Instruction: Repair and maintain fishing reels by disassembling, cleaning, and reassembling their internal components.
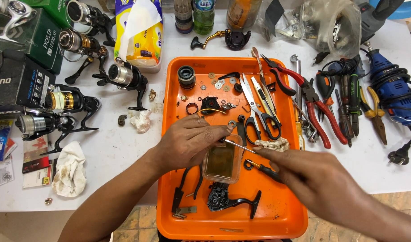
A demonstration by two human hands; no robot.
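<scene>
Thin metal rod (240,146), shiny, pinched between left hand (187,141) and right hand (310,177)

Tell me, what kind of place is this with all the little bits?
It looks like a fishing reel repair bench. Whole spinning reels line the white table, an orange tray holds a taken-apart reel body and tiny washers, and pliers lie beside it. The left hand and right hand work over the tray.

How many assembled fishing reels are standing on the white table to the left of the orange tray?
5. One at the top beside the green box, one below it, one nearest the tray, and two at the left by the black box. More may be hidden in boxes.
</scene>
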